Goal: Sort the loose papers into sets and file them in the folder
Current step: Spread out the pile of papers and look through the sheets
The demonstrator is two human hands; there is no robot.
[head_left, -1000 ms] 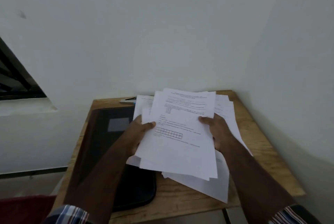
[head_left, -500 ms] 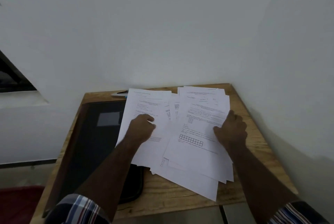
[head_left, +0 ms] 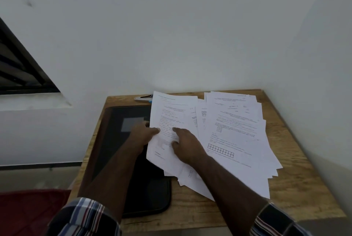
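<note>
- Two hands meet on one printed sheet [head_left: 171,121]: left hand [head_left: 142,134] pinches its edge, right hand [head_left: 185,144] rests flat on it.
- Loose papers [head_left: 238,134] fan right of the black folder [head_left: 122,152] on the counter [head_left: 297,188], the sheet overlapping it.

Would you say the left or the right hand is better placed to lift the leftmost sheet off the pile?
Left, probably. The left hand already pinches the leftmost sheet at its edge over the folder; the right hand only rests flat on it.
</note>
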